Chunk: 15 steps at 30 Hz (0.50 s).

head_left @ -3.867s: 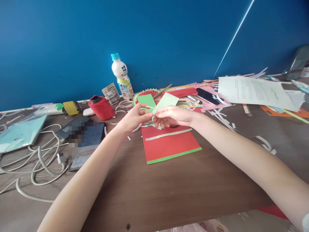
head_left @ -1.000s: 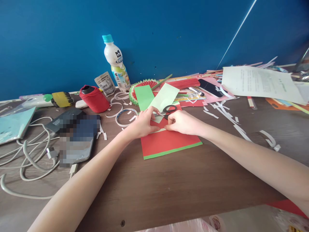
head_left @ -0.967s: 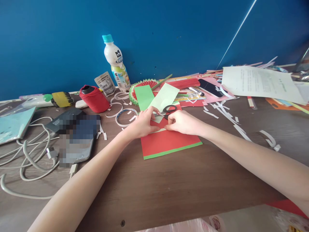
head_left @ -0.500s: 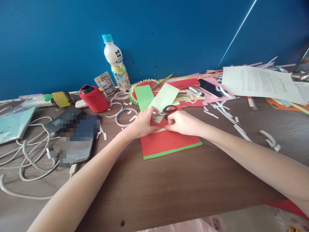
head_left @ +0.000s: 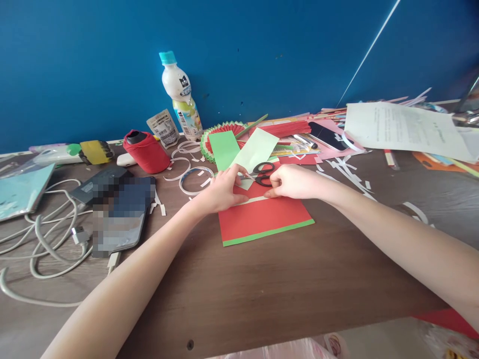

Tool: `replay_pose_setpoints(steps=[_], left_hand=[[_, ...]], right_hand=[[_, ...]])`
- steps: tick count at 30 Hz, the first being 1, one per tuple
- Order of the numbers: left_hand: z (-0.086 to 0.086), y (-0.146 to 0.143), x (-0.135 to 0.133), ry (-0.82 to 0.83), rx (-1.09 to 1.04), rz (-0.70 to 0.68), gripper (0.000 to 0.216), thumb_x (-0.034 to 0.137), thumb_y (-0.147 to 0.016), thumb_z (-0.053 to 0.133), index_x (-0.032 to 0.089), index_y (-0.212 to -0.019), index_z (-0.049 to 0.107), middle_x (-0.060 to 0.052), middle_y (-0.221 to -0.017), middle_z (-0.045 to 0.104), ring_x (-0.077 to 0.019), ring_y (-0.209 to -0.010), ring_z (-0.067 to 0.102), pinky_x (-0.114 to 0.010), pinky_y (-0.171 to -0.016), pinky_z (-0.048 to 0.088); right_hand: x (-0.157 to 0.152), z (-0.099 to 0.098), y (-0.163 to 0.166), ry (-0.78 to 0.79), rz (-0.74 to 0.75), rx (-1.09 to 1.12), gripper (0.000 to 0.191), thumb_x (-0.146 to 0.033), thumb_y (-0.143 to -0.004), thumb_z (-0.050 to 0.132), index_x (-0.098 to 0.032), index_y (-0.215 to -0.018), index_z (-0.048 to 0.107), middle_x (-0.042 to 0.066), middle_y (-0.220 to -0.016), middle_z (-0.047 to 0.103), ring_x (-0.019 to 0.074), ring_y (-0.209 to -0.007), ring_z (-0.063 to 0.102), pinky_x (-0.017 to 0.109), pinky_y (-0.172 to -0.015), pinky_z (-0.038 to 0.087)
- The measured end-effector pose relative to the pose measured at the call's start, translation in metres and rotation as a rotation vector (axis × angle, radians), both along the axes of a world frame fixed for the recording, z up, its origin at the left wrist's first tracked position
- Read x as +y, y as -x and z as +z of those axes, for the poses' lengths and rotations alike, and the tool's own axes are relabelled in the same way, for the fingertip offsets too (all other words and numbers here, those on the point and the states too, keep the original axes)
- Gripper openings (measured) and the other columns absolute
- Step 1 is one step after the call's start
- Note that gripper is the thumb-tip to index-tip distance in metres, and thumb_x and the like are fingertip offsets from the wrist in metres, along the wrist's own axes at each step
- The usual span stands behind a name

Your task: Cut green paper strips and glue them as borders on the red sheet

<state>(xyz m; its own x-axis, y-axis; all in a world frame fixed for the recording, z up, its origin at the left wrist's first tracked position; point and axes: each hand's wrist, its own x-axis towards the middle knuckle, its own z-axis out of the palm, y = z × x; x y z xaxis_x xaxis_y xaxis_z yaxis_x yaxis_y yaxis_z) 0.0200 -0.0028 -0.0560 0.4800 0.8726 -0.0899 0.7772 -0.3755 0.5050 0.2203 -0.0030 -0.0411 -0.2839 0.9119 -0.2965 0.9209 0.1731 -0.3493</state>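
A red paper sheet (head_left: 264, 219) with a green edge lies on the table, and a thin pale strip (head_left: 256, 200) runs across it. My left hand (head_left: 224, 190) rests on the left end of the strip, thumb and forefinger apart. At the strip's right part, my right hand (head_left: 292, 181) is closed in a pinch, thumb and fingertip at the strip. Between the hands lie scissors (head_left: 265, 168) with black handles, their blades pointing toward my left fingers. Behind are a green paper piece (head_left: 223, 148) and a pale green one (head_left: 258, 148), which partly overlap.
A roll of tape (head_left: 187, 185) lies left of the hands. Further left are a red-wrapped container (head_left: 147, 154), a phone (head_left: 125, 214) and white cables (head_left: 52, 234). A bottle (head_left: 181, 99) stands at the wall. White paper scraps (head_left: 348, 172) and a printed sheet (head_left: 404, 127) lie right.
My right hand has slid to the right along the pale strip, baring more of it. My left hand and the scissors have stayed in place.
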Motion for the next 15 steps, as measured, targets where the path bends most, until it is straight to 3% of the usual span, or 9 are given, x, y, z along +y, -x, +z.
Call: replay_pose_setpoints(steps=[4,11,15], left_hand=[[-0.001,0.0,0.0,-0.003,-0.001,0.0,0.045,0.036,-0.068,0.058,0.026,-0.108,0.04,-0.002,-0.094,0.05,-0.023,-0.094,0.048,-0.037,-0.08,0.039],[0.001,0.0,0.0,-0.001,-0.005,-0.009,0.046,0.038,-0.068,0.059,0.025,-0.108,0.04,-0.002,-0.093,0.05,-0.0229,-0.093,0.048,-0.037,-0.079,0.039],[0.001,0.0,-0.001,-0.008,0.006,-0.005,0.047,0.04,-0.068,0.059,0.026,-0.109,0.04,-0.003,-0.095,0.05,-0.0237,-0.094,0.047,-0.037,-0.08,0.039]], right_hand=[[0.004,0.0,-0.003,0.019,-0.002,0.004,0.037,-0.047,-0.066,0.063,-0.02,-0.051,0.043,-0.004,-0.049,0.037,0.0092,-0.045,0.033,0.027,-0.046,0.02],[-0.009,-0.008,0.013,-0.148,0.041,0.058,0.049,-0.052,-0.069,0.06,-0.019,-0.049,0.03,-0.004,-0.047,0.033,0.0098,-0.047,0.031,0.027,-0.047,0.02],[-0.008,-0.011,0.014,-0.128,0.012,0.074,0.053,-0.055,-0.067,0.062,-0.019,-0.049,0.027,-0.005,-0.047,0.029,0.0095,-0.047,0.028,0.027,-0.048,0.019]])
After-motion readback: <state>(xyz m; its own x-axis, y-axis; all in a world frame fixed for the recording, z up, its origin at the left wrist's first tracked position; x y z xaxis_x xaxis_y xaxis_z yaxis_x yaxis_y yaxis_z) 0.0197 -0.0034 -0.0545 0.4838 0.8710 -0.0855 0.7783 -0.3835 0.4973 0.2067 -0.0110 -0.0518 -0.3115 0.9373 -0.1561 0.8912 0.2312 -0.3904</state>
